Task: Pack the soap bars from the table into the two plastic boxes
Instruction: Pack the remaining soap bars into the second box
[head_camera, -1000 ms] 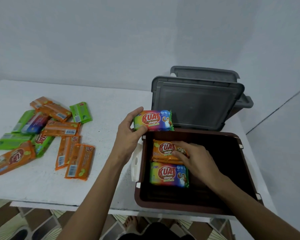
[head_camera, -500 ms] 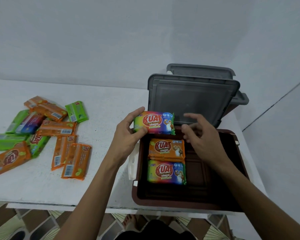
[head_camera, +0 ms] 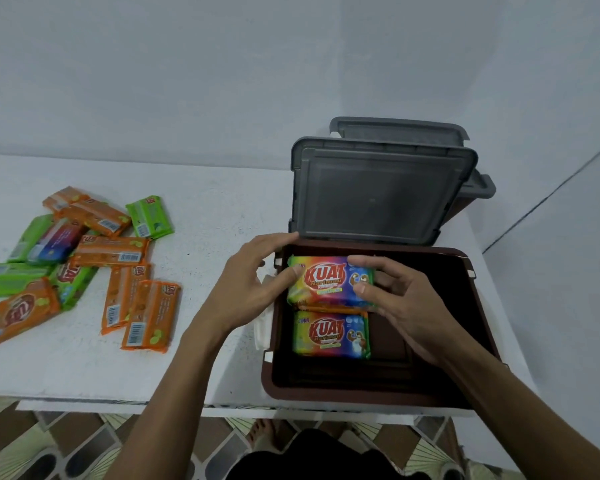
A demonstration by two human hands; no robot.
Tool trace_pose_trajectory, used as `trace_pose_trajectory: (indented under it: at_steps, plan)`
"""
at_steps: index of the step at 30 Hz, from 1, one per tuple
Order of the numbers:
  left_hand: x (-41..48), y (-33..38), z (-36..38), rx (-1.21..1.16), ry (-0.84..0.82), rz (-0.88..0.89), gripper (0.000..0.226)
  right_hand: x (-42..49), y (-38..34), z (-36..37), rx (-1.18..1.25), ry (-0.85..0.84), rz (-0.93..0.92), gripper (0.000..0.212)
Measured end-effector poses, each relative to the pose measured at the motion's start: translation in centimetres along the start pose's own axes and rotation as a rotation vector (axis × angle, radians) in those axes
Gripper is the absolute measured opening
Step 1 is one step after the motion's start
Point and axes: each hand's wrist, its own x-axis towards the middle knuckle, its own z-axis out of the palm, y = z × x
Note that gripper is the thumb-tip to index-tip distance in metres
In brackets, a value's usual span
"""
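Left hand (head_camera: 246, 289), right hand (head_camera: 409, 306) pinching bar (head_camera: 326, 282), lid (head_camera: 378, 199) behind

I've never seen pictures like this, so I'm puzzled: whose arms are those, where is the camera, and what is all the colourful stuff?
There is no machine here: those are a person's own two arms. The camera is worn on the person's head and looks forward and down, so you see what they see. Every picture comes from that one camera.

The left hand and the right hand pinch the two ends of a rainbow soap bar, just over the open brown box. Inside lies another rainbow bar. The edge of an orange bar peeks out under the held one. The grey lid stands open behind, and a second box sits behind that.

To the left, on the white table, a pile of orange and green soap bars waits to be packed.
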Motion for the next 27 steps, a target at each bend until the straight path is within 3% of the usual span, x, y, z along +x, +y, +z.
trace_pose_trajectory:
  at_steps: [8,12,17,27]
  plan:
    - [0.4,-1.3,1.2,0.35,0.099,0.056,0.036,-1.7,1.8,-0.5,-0.201,-0.125,0.126,0.03]
    - [0.4,-1.4,1.3,0.373,0.097,0.052,0.037,-1.6,2.6,-0.4,-0.297,-0.121,0.135,0.027]
    - [0.2,-1.2,1.4,0.382,0.09,0.053,0.037,-1.4,3.3,-0.3,-0.701,-0.099,0.075,0.027]
    - [-0.8,-0.4,1.6,0.412,0.072,0.009,0.042,-1.2,2.6,-0.5,-0.953,-0.033,-0.005,0.033]
